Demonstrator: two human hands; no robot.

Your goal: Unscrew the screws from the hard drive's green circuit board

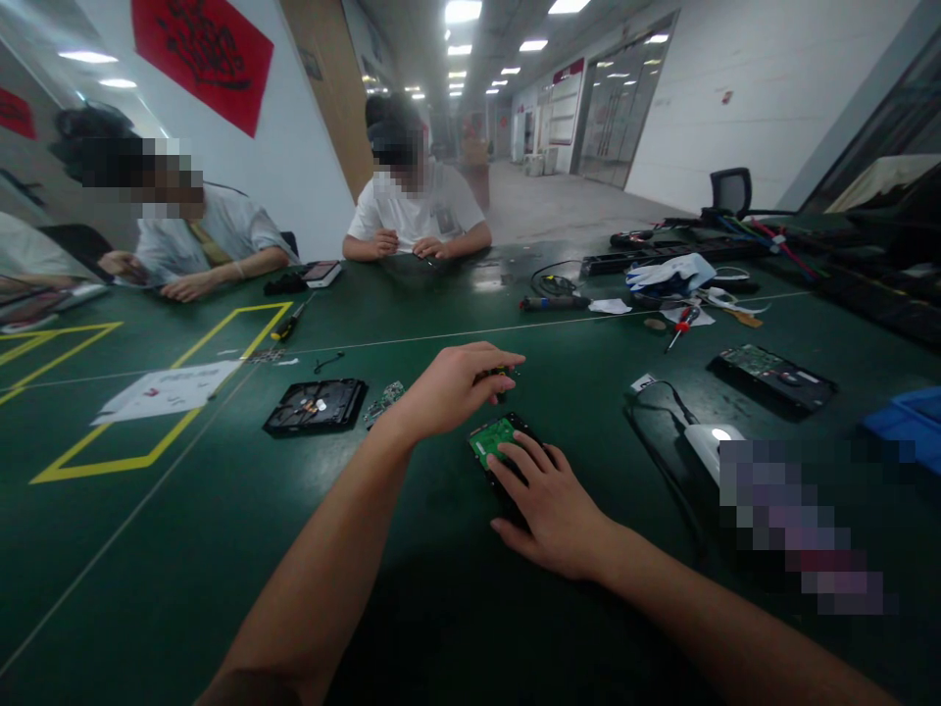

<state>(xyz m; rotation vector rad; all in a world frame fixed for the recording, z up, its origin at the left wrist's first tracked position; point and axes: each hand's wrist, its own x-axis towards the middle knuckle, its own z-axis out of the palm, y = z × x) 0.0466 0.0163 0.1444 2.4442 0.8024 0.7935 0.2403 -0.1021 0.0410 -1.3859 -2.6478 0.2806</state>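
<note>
Drive (503, 429) lies on the counter (162, 569) under the right hand (555, 500), fingers spread loosely across it; probably stiff and fairly heavy, best held by its edges, sparing the fragile green board (483, 444). Left hand (460, 387) pinches a small tool (503, 372) just beyond.

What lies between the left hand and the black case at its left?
Head view: a heap of silvery parts between the black case and left hand.

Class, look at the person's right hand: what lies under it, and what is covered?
Under the right hand is a black drive with a green board showing beyond the fingertips. The hand covers part of the drive, so details there cannot be seen.
</note>
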